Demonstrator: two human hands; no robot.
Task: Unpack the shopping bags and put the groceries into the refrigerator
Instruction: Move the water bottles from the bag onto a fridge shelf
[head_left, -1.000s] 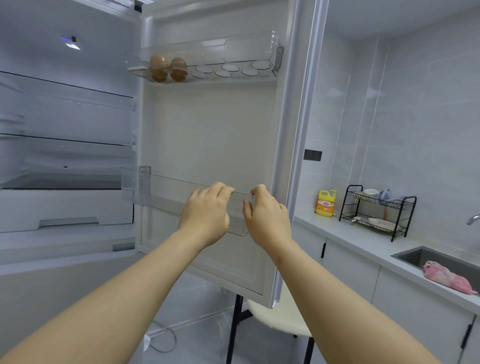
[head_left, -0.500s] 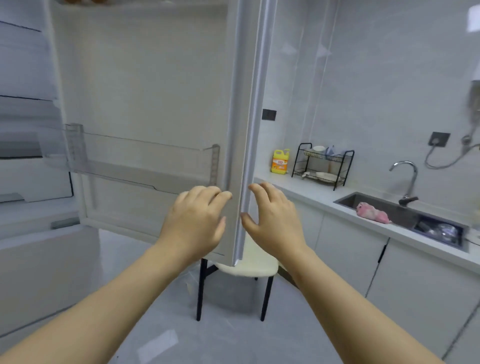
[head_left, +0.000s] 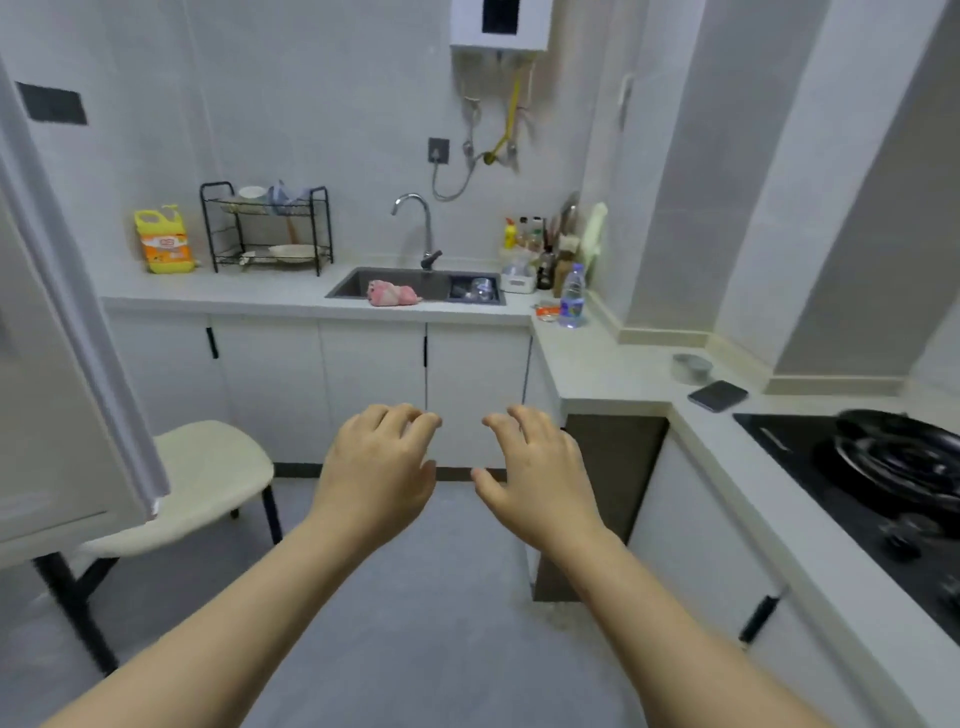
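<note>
The open refrigerator door (head_left: 57, 364) fills the left edge of the head view; only its white outer edge shows. My left hand (head_left: 376, 473) and my right hand (head_left: 540, 467) hover side by side over the grey floor, palms down, fingers loosely curled, holding nothing. Both are well to the right of the door and touch nothing. No shopping bag or grocery is in sight.
A cream chair (head_left: 208, 467) stands under the door. Along the back runs a white counter (head_left: 234, 299) with a yellow detergent jug (head_left: 163, 239), black dish rack (head_left: 267, 226) and sink (head_left: 415, 286). At right are a water bottle (head_left: 572, 296), phone (head_left: 718, 396) and black wok (head_left: 904, 457) on the hob.
My view has swung right, away from the fridge interior toward the sink and hob. Both hands left the door shelf and now hang free over the floor.
</note>
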